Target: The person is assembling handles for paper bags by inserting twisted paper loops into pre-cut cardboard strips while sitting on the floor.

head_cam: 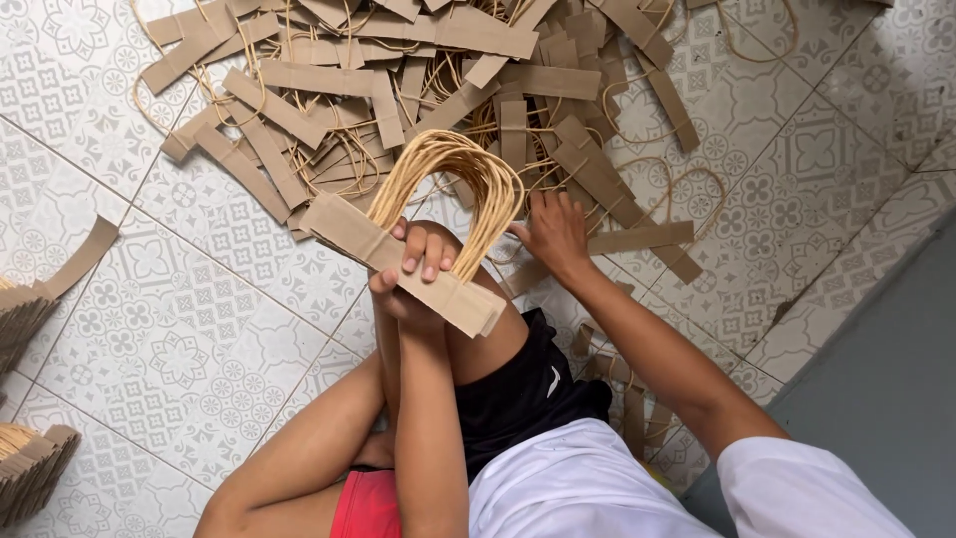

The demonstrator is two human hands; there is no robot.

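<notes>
The left hand (pixel 413 267) was clenched around a stacked bundle of paper-bag handles (pixel 398 261), gripping the brown card strips across their middle, fingers over the top face and thumb hidden beneath. The looped tan cords (pixel 453 179) of the bundle arched upward away from the hand, all lying together. The bundle hung above the person's raised knee, near the middle of the tiled floor (pixel 179 329).

The right hand (pixel 553 231) reached out with fingers spread, resting on the near edge of the loose pile of handles (pixel 418 90) that covered the floor towards its far side; whether it was actually pinching a strip could not be told.

These pieces looked very light. The card strips seemed thin yet fairly stiff along their length, likely to crease if squeezed hard, and a stack of them would probably slide apart unless clamped flat. The cords appeared soft and springy, apt to tangle with neighbours in the pile. The strip, rather than the loop, looked the safer place to grip.

More stacked bundles (pixel 30 468) lay at the left edge of the floor
</notes>
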